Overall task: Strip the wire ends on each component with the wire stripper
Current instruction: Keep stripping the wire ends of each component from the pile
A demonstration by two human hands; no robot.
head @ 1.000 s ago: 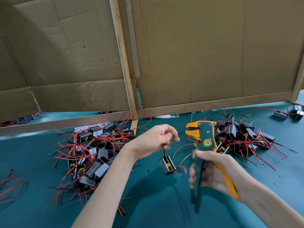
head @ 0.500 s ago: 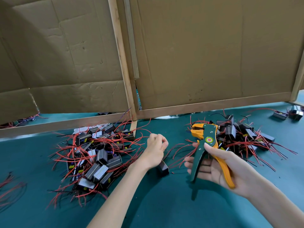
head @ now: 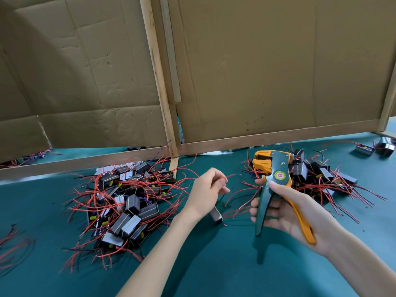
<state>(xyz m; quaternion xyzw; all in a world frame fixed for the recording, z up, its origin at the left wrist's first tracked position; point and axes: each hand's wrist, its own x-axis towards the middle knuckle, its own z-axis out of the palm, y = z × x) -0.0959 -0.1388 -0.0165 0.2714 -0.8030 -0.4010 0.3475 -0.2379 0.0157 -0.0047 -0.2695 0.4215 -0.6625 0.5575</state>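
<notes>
My right hand (head: 285, 209) grips the green and orange wire stripper (head: 276, 181) upright by its handles, jaws pointing up and left, handles spread. My left hand (head: 206, 191) hovers just left of it, fingers curled, with a thin red wire (head: 234, 175) pinched at the fingertips. Below that wrist lies one small black block component (head: 216, 215) on the green mat, partly hidden by the hand. A pile of like components with red wires (head: 126, 202) lies at the left. A second pile (head: 317, 174) sits behind the stripper at the right.
Cardboard panels on wooden frames (head: 278, 140) wall off the back of the green mat (head: 214, 264). Two loose components (head: 375, 146) lie at the far right. Loose red wires (head: 12, 245) lie at the left edge.
My left hand set the dangling component down on the mat, then rose again with a red wire at its fingertips. The stripper moved lower and right, and its handles spread.
</notes>
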